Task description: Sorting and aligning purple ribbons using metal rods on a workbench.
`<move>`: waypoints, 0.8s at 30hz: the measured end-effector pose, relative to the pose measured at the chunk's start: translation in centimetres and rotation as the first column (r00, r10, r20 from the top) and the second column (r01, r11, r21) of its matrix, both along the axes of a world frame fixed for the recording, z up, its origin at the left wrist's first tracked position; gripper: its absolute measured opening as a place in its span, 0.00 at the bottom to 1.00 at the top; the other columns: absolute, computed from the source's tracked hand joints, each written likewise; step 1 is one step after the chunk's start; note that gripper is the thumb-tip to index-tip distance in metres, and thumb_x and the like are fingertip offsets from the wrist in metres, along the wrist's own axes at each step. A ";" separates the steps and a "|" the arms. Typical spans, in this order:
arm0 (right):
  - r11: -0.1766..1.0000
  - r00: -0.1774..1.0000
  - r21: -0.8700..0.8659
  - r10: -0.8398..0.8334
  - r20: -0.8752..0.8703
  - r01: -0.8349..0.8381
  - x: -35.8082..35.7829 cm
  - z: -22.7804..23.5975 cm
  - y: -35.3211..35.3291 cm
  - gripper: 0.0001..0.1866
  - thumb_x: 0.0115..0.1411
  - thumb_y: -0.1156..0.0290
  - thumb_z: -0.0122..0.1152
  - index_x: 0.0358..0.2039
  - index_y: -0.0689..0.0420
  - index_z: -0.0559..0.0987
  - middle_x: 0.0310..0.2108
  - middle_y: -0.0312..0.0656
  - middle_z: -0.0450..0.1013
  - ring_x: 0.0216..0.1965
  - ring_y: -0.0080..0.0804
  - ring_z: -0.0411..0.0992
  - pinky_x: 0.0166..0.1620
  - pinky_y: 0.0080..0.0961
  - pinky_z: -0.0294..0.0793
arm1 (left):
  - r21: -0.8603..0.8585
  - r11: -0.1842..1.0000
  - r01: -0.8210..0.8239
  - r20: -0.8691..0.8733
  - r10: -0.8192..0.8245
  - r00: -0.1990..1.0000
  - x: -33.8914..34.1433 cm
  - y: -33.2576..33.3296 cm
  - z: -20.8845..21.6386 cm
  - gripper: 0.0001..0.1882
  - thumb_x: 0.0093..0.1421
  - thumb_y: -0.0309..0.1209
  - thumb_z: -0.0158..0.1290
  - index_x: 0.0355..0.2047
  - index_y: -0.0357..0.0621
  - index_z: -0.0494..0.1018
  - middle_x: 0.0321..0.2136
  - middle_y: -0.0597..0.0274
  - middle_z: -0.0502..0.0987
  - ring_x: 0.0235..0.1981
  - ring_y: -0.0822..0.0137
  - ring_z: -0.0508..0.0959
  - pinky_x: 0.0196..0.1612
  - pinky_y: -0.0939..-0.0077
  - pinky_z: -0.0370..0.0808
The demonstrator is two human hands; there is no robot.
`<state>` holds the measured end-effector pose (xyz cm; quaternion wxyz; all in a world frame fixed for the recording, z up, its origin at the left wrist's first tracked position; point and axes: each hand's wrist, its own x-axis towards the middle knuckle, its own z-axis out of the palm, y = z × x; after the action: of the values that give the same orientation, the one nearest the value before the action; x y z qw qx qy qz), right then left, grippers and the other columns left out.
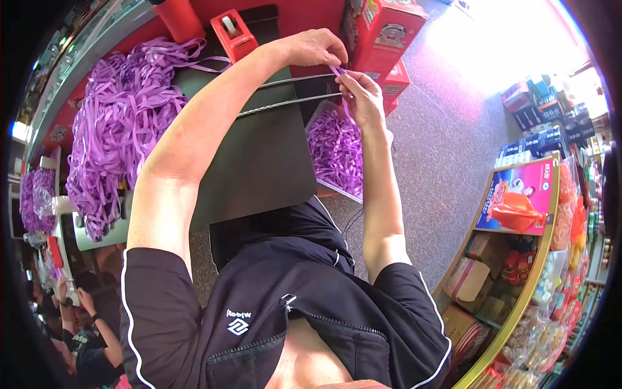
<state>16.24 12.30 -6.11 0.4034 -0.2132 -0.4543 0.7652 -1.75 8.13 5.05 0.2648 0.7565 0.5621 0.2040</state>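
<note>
A purple ribbon (337, 69) passes between my two hands at the ends of two thin metal rods (291, 101), which reach out over a dark green board (259, 155). My left hand (315, 48) is closed above the rods, with its fingertips bent down onto the ribbon. Just below and to the right, my right hand (363, 96) pinches the same ribbon near the rod tips. One loose end hangs down from its fingers. A large heap of purple ribbon loops (123, 123) lies on the left. Beneath my right wrist, a bin holds more purple ribbon (335, 148).
Red boxes (385, 32) stand just beyond my hands, and a red tape dispenser (233, 35) sits at the back. On the right is a shelf unit (518, 272) with packaged goods. Another person's arm (107, 337) shows at the lower left.
</note>
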 end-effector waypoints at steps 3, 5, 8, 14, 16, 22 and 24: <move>0.996 0.999 0.091 0.025 -0.029 -0.022 -1.5 -1.0 -0.6 0.07 0.56 0.75 0.63 0.35 0.64 0.78 0.30 0.41 0.77 0.28 0.20 0.73 0.35 0.13 0.71 | 0.161 0.948 -0.275 0.031 0.274 0.961 -1.8 -1.6 -0.4 0.14 0.54 0.29 0.52 0.41 0.37 0.76 0.36 0.55 0.80 0.40 0.67 0.78 0.46 0.74 0.72; 0.995 0.999 0.103 -0.014 -0.046 0.019 -1.6 -1.5 -0.9 0.08 0.56 0.75 0.63 0.35 0.64 0.78 0.30 0.41 0.77 0.28 0.20 0.73 0.35 0.14 0.71 | 0.169 0.918 -0.359 0.087 0.349 0.933 -1.8 -2.9 -0.3 0.14 0.54 0.28 0.52 0.40 0.37 0.76 0.36 0.55 0.80 0.39 0.68 0.78 0.45 0.75 0.73; 0.985 0.992 0.142 -0.085 -0.092 0.097 -1.8 -1.7 -1.6 0.08 0.55 0.76 0.63 0.35 0.65 0.78 0.30 0.42 0.77 0.29 0.21 0.73 0.36 0.13 0.71 | 0.168 0.872 -0.460 0.162 0.436 0.885 -1.0 -4.9 -0.6 0.13 0.53 0.27 0.53 0.38 0.36 0.77 0.33 0.57 0.80 0.34 0.70 0.79 0.41 0.77 0.74; 0.944 0.983 0.274 -0.177 -0.057 0.185 -2.1 -2.0 -2.9 0.08 0.55 0.77 0.63 0.35 0.65 0.78 0.30 0.41 0.77 0.30 0.19 0.73 0.37 0.13 0.71 | 0.155 0.825 -0.544 0.233 0.504 0.832 1.6 -8.1 -1.2 0.11 0.54 0.26 0.53 0.37 0.35 0.77 0.30 0.55 0.80 0.32 0.70 0.79 0.40 0.76 0.74; 0.949 0.984 0.260 -0.170 -0.058 0.180 -2.4 -2.3 -3.1 0.08 0.55 0.77 0.63 0.35 0.66 0.78 0.30 0.41 0.77 0.31 0.19 0.73 0.37 0.13 0.71 | 0.201 0.810 -0.551 0.237 0.505 0.830 2.0 -8.3 -1.6 0.11 0.54 0.27 0.53 0.37 0.35 0.77 0.31 0.54 0.80 0.34 0.66 0.80 0.41 0.74 0.73; 0.973 0.992 0.197 -0.122 -0.015 0.123 -3.5 -1.5 -4.8 0.08 0.55 0.76 0.63 0.35 0.65 0.78 0.30 0.39 0.77 0.31 0.19 0.72 0.37 0.13 0.70 | 0.362 0.738 -0.570 0.243 0.515 0.822 1.7 -8.6 -3.7 0.11 0.55 0.30 0.55 0.35 0.36 0.77 0.34 0.53 0.78 0.37 0.60 0.79 0.42 0.71 0.72; 0.969 0.991 0.209 -0.122 -0.049 0.129 -3.9 -1.7 -5.0 0.08 0.55 0.76 0.63 0.35 0.65 0.78 0.30 0.39 0.77 0.31 0.18 0.72 0.37 0.13 0.70 | 0.378 0.737 -0.561 0.204 0.524 0.827 1.3 -8.5 -4.2 0.10 0.54 0.30 0.55 0.34 0.36 0.77 0.34 0.53 0.78 0.37 0.59 0.78 0.42 0.71 0.72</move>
<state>12.31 7.35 -7.77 0.4793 -0.1838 -0.5115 0.6891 -0.45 -0.38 0.88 0.0474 0.5892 0.6885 0.4203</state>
